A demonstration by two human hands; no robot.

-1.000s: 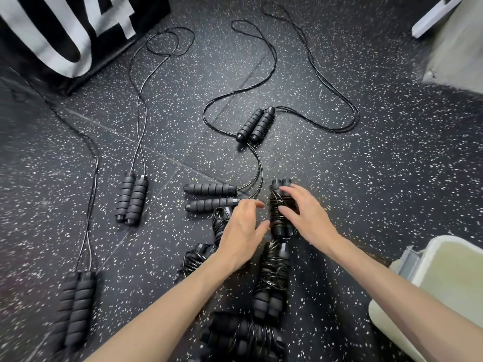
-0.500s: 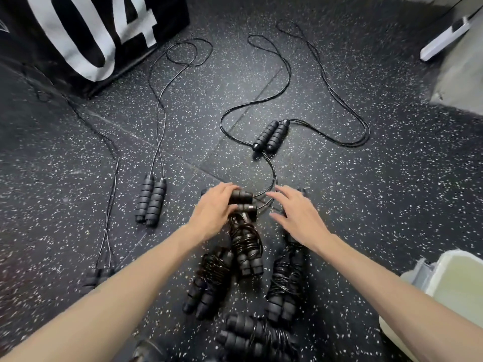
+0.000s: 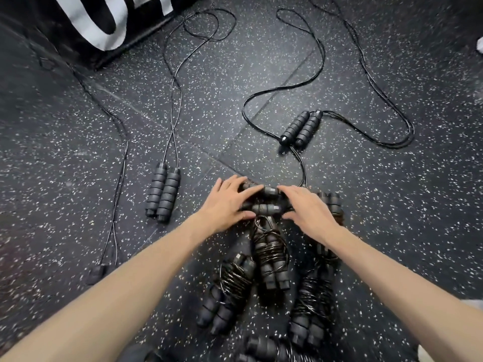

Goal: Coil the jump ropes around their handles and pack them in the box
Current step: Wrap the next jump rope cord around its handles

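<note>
My left hand (image 3: 226,203) grips a pair of black ribbed jump rope handles (image 3: 268,199) lying crosswise on the floor, fingers over them and thumb beneath. My right hand (image 3: 309,211) rests straight fingers on their right end, where the rope (image 3: 303,168) leads away. Several coiled bundles lie near me: one (image 3: 271,257) just below the handles, one (image 3: 227,291) to the left, one (image 3: 311,309) to the right. Another bundle (image 3: 333,205) sits partly under my right hand. Only a pale sliver of the box (image 3: 474,303) shows at the right edge.
Uncoiled ropes lie spread on the speckled black floor, with handle pairs at the centre back (image 3: 300,128), at the left (image 3: 163,194) and at the far left (image 3: 96,271). A black block with white numerals (image 3: 104,22) stands at the back left.
My left hand moved left from the coiled bundle onto the crosswise handles. My right hand left the bundle it had set down and reached the handles' right end. The view shifted, hiding most of the box.
</note>
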